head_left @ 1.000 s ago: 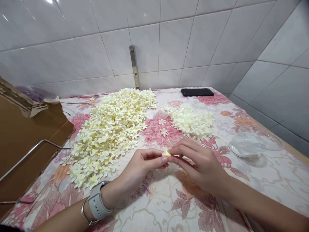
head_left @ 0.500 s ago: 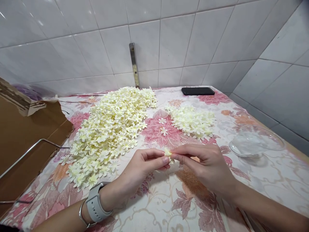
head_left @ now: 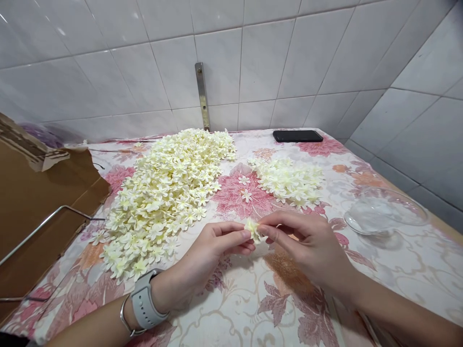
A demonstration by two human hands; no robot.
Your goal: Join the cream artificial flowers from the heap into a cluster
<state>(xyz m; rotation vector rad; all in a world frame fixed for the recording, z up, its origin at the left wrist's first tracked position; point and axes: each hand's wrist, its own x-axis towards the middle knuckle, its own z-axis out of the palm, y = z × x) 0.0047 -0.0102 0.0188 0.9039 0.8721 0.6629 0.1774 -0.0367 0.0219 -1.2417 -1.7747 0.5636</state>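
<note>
Above the middle of the flowered tablecloth, my left hand (head_left: pixel 220 243) and my right hand (head_left: pixel 307 243) meet at a small pale-yellow artificial flower (head_left: pixel 252 228). The left thumb and fingers pinch it from the left; the right thumb and forefinger pinch its right side. Whether it is one blossom or several stacked, I cannot tell. To the left spreads a large heap of the same flowers (head_left: pixel 170 188). Beyond my right hand lies a smaller, whiter flower pile (head_left: pixel 289 180). Two single blossoms (head_left: pixel 246 195) rest between the piles.
A black phone (head_left: pixel 297 136) lies at the back near the tiled wall. On the right stands a clear shallow bowl (head_left: pixel 383 214). A torn cardboard box (head_left: pixel 47 207) with a bent metal rod (head_left: pixel 43 226) takes up the left edge. A metal strip (head_left: pixel 202 96) is fixed to the wall.
The flower between my fingertips shows more of its petals now, and the right fingertips have shifted slightly to the right. The piles look the same.
</note>
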